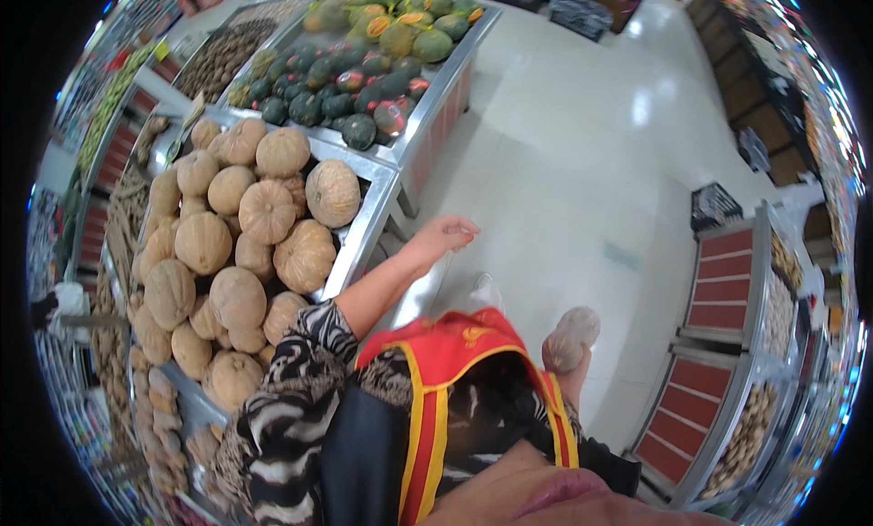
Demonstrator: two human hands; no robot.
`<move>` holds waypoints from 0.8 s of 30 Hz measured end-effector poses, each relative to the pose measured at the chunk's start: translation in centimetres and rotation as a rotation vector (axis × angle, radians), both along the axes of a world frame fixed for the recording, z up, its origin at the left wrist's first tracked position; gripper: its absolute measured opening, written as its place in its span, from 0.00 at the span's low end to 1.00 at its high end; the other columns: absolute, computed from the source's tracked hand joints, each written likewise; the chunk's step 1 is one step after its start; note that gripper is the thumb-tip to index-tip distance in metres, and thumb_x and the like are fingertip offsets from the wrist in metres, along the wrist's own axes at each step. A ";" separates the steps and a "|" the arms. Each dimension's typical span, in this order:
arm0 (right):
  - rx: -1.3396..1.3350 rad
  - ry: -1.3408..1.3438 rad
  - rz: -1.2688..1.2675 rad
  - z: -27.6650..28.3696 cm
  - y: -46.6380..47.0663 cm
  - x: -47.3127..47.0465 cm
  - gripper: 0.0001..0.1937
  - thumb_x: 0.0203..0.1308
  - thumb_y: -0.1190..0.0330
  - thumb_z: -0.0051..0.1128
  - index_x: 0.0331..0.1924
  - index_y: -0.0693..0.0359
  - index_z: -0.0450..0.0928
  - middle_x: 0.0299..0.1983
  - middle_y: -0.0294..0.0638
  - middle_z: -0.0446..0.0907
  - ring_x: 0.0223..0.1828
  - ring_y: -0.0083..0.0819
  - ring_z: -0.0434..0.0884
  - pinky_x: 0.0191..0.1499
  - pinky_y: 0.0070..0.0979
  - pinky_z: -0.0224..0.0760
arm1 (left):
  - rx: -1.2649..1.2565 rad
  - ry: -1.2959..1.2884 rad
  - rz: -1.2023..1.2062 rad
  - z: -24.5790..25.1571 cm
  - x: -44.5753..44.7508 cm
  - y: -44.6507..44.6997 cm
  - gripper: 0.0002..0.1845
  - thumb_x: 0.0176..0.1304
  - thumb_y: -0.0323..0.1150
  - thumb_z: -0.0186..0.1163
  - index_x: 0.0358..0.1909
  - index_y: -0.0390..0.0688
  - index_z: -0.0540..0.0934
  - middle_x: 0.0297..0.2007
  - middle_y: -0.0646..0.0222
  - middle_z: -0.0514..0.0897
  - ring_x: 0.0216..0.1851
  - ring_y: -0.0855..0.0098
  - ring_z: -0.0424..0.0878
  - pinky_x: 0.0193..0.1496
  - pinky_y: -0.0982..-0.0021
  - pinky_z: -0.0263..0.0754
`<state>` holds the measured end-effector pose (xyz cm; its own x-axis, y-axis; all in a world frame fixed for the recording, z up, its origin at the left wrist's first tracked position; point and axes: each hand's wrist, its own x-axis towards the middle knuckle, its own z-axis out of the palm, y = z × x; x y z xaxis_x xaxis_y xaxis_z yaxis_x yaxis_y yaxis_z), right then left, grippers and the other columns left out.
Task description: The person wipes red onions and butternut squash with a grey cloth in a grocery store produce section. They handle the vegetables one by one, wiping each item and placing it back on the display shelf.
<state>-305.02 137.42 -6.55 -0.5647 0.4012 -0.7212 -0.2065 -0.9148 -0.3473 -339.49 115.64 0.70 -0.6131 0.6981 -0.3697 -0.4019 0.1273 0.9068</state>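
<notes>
My left hand (443, 239) hangs in front of me over the floor, beside the metal edge of the produce stand; its fingers are partly curled and nothing shows in them. At the lower right, my right hand (584, 364) holds a tan squash (571, 340) with a narrower middle, away from the stand; most of that hand's fingers are hidden. Tan pumpkins (266, 212) lie heaped in the metal-rimmed bin to my left. Dark green squashes (324, 83) fill the bin beyond it, several with pinkish labels.
The bin's metal rim (372, 222) runs close beside my left arm. Red-panelled stands (723, 280) with produce are on the right, near a black crate (714, 207). More crates (580, 14) stand at the far end of the pale tiled floor (545, 158).
</notes>
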 end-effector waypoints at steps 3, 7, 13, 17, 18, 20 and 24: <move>-0.013 0.012 0.141 -2.2 6.4 -6.9 0.32 0.62 0.48 0.54 0.67 0.56 0.66 0.60 0.43 0.75 0.59 0.42 0.76 0.56 0.44 0.74 | -0.146 -0.043 0.160 -1.6 -2.9 0.9 0.14 0.63 0.25 0.62 0.51 0.41 0.81 0.31 0.78 0.79 0.34 0.83 0.73 0.40 0.79 0.66; 0.072 0.031 0.367 0.6 13.3 -20.3 0.29 0.67 0.49 0.49 0.65 0.58 0.68 0.57 0.42 0.77 0.56 0.37 0.78 0.54 0.38 0.74 | -0.109 -0.170 0.346 -1.0 -6.5 1.4 0.16 0.62 0.22 0.59 0.52 0.41 0.81 0.37 0.76 0.78 0.33 0.82 0.71 0.36 0.79 0.64; 0.117 0.038 0.452 1.7 21.4 -38.6 0.25 0.69 0.53 0.49 0.64 0.59 0.70 0.58 0.41 0.78 0.60 0.37 0.78 0.60 0.39 0.73 | -0.275 -0.171 0.557 -3.2 -13.8 3.0 0.25 0.52 0.19 0.49 0.53 0.41 0.81 0.40 0.73 0.76 0.38 0.77 0.71 0.38 0.77 0.64; 0.101 0.115 0.397 -0.7 25.5 -47.4 0.25 0.66 0.56 0.54 0.63 0.59 0.71 0.58 0.41 0.79 0.59 0.40 0.78 0.61 0.40 0.73 | -0.201 -0.234 0.595 -5.6 -21.6 6.7 0.20 0.58 0.22 0.52 0.52 0.41 0.80 0.38 0.72 0.79 0.33 0.78 0.72 0.39 0.78 0.65; 0.092 0.096 0.374 -0.6 26.4 -49.1 0.25 0.64 0.57 0.56 0.62 0.59 0.71 0.57 0.41 0.79 0.58 0.41 0.79 0.60 0.41 0.73 | -0.198 -0.252 0.609 -5.7 -23.8 8.2 0.19 0.60 0.23 0.52 0.52 0.41 0.80 0.37 0.72 0.80 0.33 0.79 0.73 0.39 0.78 0.66; 0.061 0.048 0.383 -0.4 28.5 -53.9 0.24 0.64 0.58 0.56 0.61 0.58 0.72 0.57 0.41 0.79 0.57 0.41 0.79 0.60 0.41 0.73 | -0.169 -0.226 0.589 -5.9 -29.2 11.1 0.17 0.63 0.26 0.53 0.53 0.41 0.80 0.34 0.73 0.81 0.34 0.80 0.74 0.39 0.78 0.67; 0.088 -0.024 0.397 -1.3 33.2 -60.8 0.23 0.65 0.56 0.53 0.60 0.58 0.72 0.57 0.43 0.79 0.57 0.42 0.78 0.58 0.46 0.73 | -0.077 -0.122 0.441 -3.9 -38.5 16.2 0.12 0.67 0.26 0.57 0.50 0.41 0.82 0.34 0.77 0.81 0.33 0.84 0.73 0.40 0.80 0.67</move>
